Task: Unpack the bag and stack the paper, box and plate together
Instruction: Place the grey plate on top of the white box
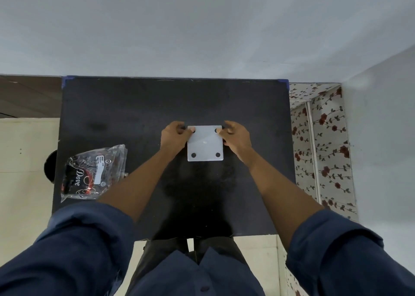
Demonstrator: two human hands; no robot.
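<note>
1. Where the head view looks down on the black surface, the left hand and right hand each pinch a far corner of the white square plate lying flat between them.
2. It looks thin, stiff, light and smooth; edge grips suit it.
3. The clear printed bag lies crumpled, well left of the left hand.

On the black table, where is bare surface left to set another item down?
Free: the far strip of the black table between its back edge and the hands, and the right side beyond the right hand. Crowded: the centre, where the left hand and right hand grip the white square plate, and the near-left corner with the clear plastic bag.
</note>
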